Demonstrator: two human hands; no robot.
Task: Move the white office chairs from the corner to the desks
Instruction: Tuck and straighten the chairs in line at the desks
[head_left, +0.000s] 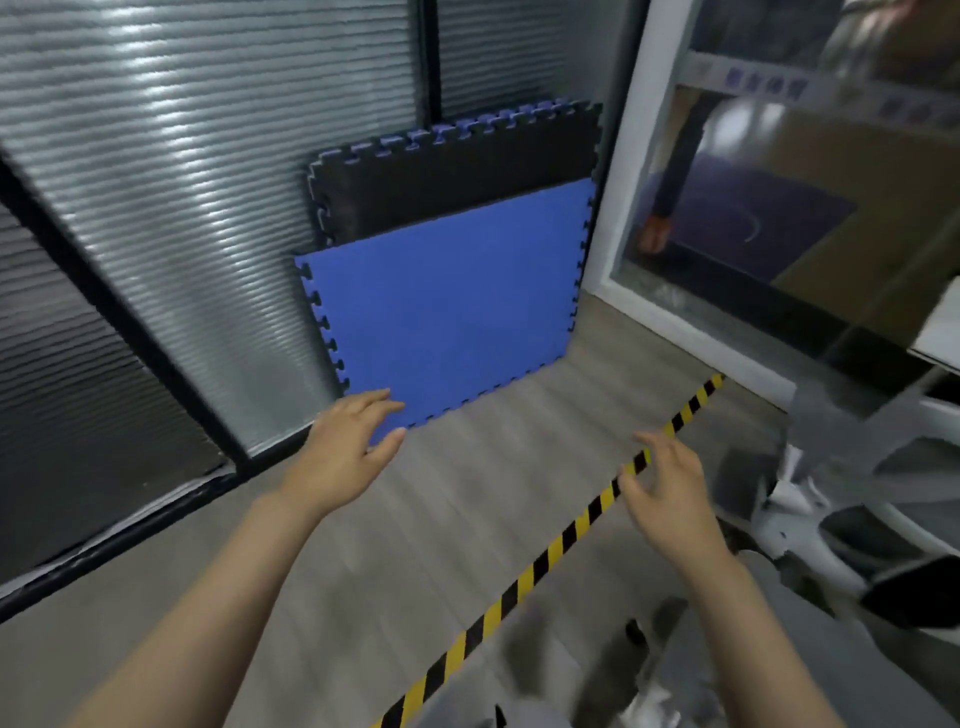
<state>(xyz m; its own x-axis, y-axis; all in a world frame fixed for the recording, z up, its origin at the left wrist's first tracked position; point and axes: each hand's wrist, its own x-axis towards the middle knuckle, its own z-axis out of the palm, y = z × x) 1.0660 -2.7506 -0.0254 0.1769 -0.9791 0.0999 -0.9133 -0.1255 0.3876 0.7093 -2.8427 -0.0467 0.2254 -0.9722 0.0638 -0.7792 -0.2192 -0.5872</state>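
Observation:
A white office chair (810, 519) shows blurred at the right edge, with its white frame, a grey seat part and a dark armrest end. Both my arms reach forward over the floor. My left hand (348, 441) is open with fingers spread, in front of the lower corner of the blue mat. My right hand (670, 493) is open too, fingers loosely curled, a short way left of the chair and touching nothing. Another blurred white and dark chair part (639, 660) sits low in the frame near my right forearm.
Blue (447, 312) and black foam mats (457, 182) lean against the ribbed glass wall (182, 156) in the corner. Yellow-black hazard tape (571, 530) runs diagonally across the wood-look floor. A white-framed glass panel (779, 182) stands at the right.

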